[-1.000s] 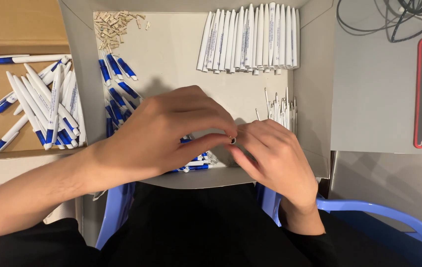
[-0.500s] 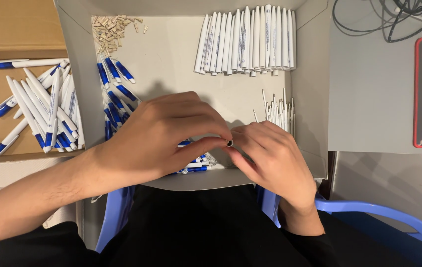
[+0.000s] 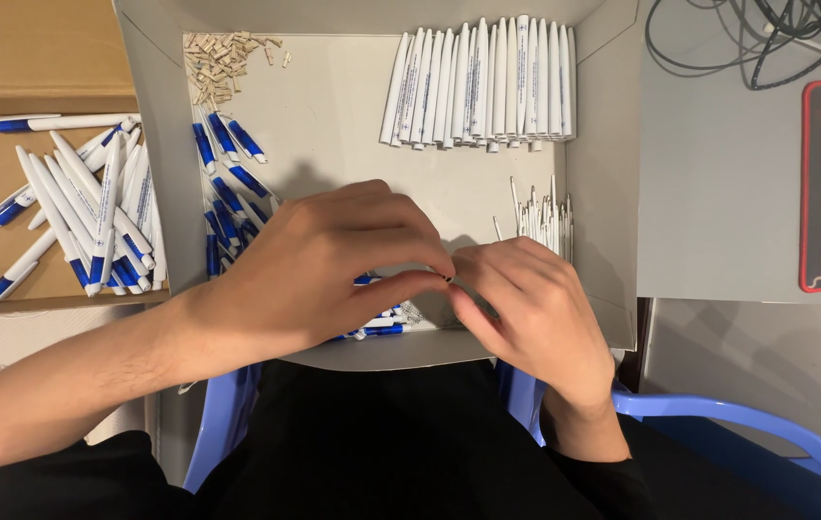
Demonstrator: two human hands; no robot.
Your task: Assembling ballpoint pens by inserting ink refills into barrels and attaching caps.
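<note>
White card forms a shallow box tray (image 3: 160, 144) lying on the bench at its near edge. Over the tray's near edge the left hand (image 3: 324, 265) and right hand (image 3: 526, 299) meet, fingertips pinched together on a small dark-tipped part (image 3: 447, 277); it is too hidden to say what it is. White pen barrels (image 3: 483, 82) line the tray's far right corner. Blue pen tips (image 3: 223, 183) lie along its left side, partly under the left hand. Thin white refills (image 3: 545, 217) stand just beside the right hand. Finished blue-and-white pens (image 3: 83, 212) fill a brown box (image 3: 6, 58) at the left.
</note>
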